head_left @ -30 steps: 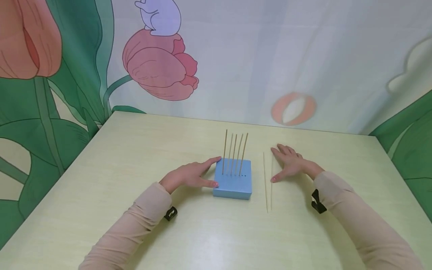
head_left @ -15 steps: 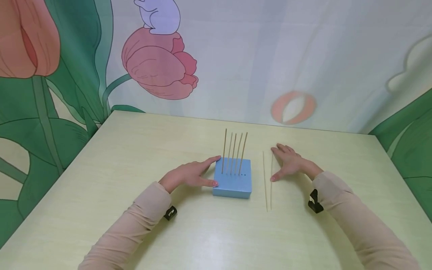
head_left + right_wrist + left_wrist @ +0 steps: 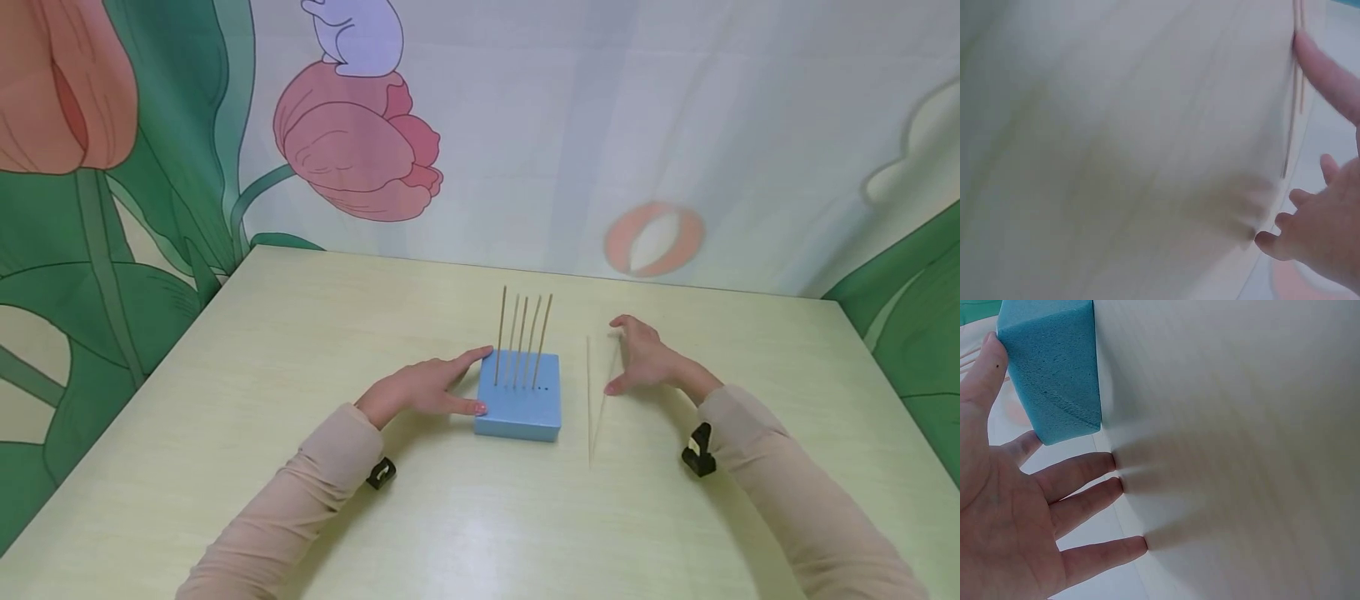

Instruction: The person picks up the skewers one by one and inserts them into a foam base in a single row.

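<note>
Since half a second ago, one of the two loose thin wooden sticks [image 3: 603, 398] has been swung askew by the right hand [image 3: 643, 358], its far end now lifted toward the fingertips while the other loose stick [image 3: 588, 392] lies straight as before; the left hand [image 3: 426, 388] is unmoved.

From the head view, the square blue foam block [image 3: 519, 407] is seen on the pale yellow-green surface [image 3: 300, 333], with five thin wooden sticks [image 3: 522, 340] standing upright in its far row of holes. The left hand is laid flat against the block's left side, fingers straight, thumb at the near corner. The right hand's fingers are curved over the far end of the tilted stick; whether it is pinched cannot be told.

From the left wrist view, the blue block [image 3: 1050, 369] is touched by the thumb and forefinger, and the remaining fingers [image 3: 1085, 478] are spread with tips on the surface.

From the right wrist view, much is blurred; both loose sticks [image 3: 1297, 81] are seen beside one extended finger [image 3: 1325, 75], the other fingers being curled.
</note>
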Motion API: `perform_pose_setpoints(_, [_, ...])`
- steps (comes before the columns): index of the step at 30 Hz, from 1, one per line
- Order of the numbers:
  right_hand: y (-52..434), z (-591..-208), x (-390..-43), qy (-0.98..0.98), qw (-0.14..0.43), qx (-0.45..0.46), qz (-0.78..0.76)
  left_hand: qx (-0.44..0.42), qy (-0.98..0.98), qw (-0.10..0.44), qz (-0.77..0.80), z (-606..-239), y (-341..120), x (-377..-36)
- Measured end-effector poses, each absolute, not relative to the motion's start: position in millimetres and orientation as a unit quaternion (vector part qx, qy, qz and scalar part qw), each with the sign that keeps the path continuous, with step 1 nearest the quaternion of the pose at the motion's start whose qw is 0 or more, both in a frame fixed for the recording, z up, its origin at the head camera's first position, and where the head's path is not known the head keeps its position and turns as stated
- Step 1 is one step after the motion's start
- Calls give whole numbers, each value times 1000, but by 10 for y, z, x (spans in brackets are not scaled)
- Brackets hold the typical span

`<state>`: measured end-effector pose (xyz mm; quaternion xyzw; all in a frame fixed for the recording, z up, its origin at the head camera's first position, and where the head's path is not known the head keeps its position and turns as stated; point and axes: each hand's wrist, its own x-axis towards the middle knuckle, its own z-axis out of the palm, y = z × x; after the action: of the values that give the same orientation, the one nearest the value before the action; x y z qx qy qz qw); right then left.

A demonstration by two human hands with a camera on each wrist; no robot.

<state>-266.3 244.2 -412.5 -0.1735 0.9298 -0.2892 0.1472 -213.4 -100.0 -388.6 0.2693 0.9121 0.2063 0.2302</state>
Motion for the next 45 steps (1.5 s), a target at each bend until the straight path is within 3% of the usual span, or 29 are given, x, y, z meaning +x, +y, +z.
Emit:
perform_pose_setpoints(4, [2449, -4142, -2666, 930, 138, -164, -298, 267, 914, 229, 204, -3895, -1001, -2130])
perform_pose_setpoints(11, [2442, -4105, -2657, 944, 171, -137, -245, 266, 914, 229, 205, -3879, -997, -2115])
perform_pose_setpoints(23, [2579, -4070, -2677, 945, 165, -167, -230, 264, 912, 235, 209, -3913, -988, -2137])
perform_pose_setpoints(30, [2539, -4152, -2660, 963, 169, -158, -137, 264, 911, 234, 212, -3899, -978, -2125])
perform_pose_setpoints(45, [2474, -4168, -2656, 961, 115, -138, -211, 264, 913, 231, 207, -3911, -987, -2153])
